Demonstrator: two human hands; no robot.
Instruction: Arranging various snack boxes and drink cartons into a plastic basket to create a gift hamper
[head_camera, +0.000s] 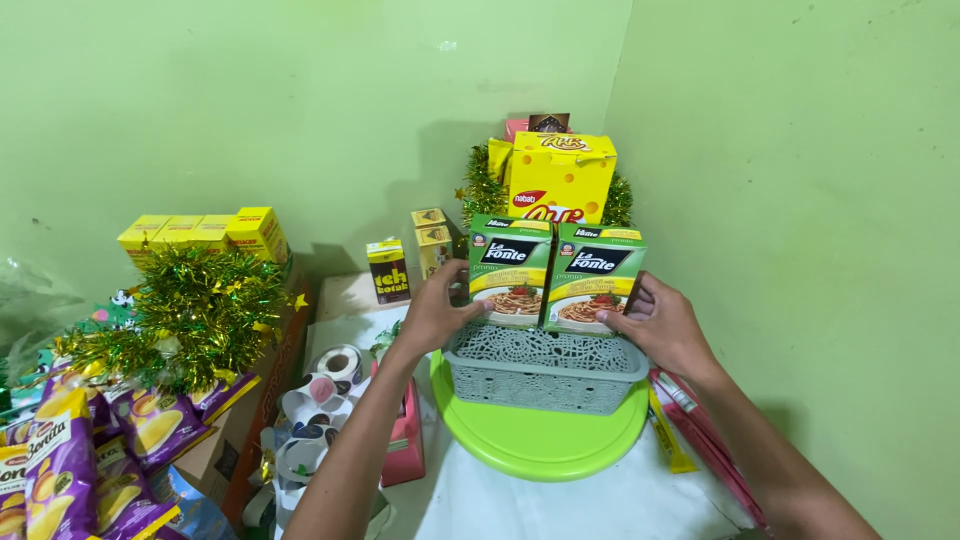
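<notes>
Two green pasta boxes stand upright side by side in a grey lattice basket (545, 375). My left hand (437, 310) holds the left green box (510, 268) by its left edge. My right hand (662, 325) grips the right green box (592, 275) at its right lower side. Behind them a tall yellow wafer box (560, 178) rises out of the basket, with green tinsel (483, 190) around it. The basket rests on a lime-green round tray (540, 440).
Small yellow drink cartons (388, 270) stand behind my left hand. At left are a green-gold tinsel bundle (195, 310), yellow boxes (205, 235) and purple snack bags (70, 450). A sticker roll (335, 365) and a pink item (405, 440) lie near my left arm. Green walls meet in the corner.
</notes>
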